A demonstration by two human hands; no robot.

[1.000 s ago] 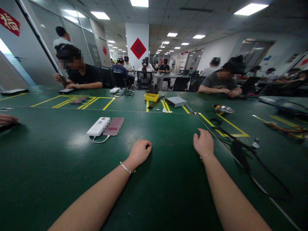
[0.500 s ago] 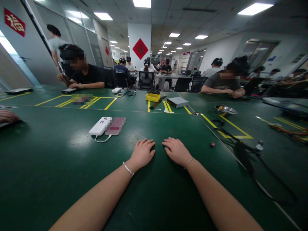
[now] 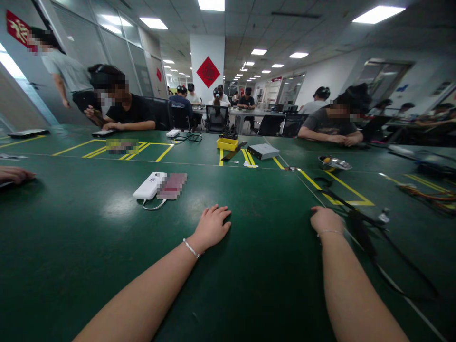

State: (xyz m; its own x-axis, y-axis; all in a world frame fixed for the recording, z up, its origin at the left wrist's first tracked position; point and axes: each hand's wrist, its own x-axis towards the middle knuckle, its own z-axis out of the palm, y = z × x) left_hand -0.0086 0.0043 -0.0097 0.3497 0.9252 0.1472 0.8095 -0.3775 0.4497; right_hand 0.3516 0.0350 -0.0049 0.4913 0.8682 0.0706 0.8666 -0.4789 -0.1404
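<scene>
My left hand point(image 3: 214, 225) lies palm down on the green table point(image 3: 249, 285), its fingers spread and nothing in them. Farther off to its left are a white power bank point(image 3: 149, 186) marked 15 and a blurred, phone-shaped reddish item point(image 3: 172, 185), with a short white cable point(image 3: 154, 208) in front of them. On the right, my right hand point(image 3: 327, 221) rests with curled fingers over the spot where a small red object lay. That object is hidden now, and whether the fingers grip it cannot be seen. Just right of this hand runs a black cable point(image 3: 359, 228).
Across the table stand a yellow tray point(image 3: 227, 144), a grey box point(image 3: 263, 151) and a metal bowl point(image 3: 335, 163). Yellow tape marks outline areas. Coloured wires point(image 3: 427, 194) lie far right. A co-worker's hand point(image 3: 16, 175) is at the left edge; other people sit opposite.
My right hand has moved right, from beside my left hand to the small red object, covering it, and its fingers have curled. My left hand stays put. A person behind has walked left.
</scene>
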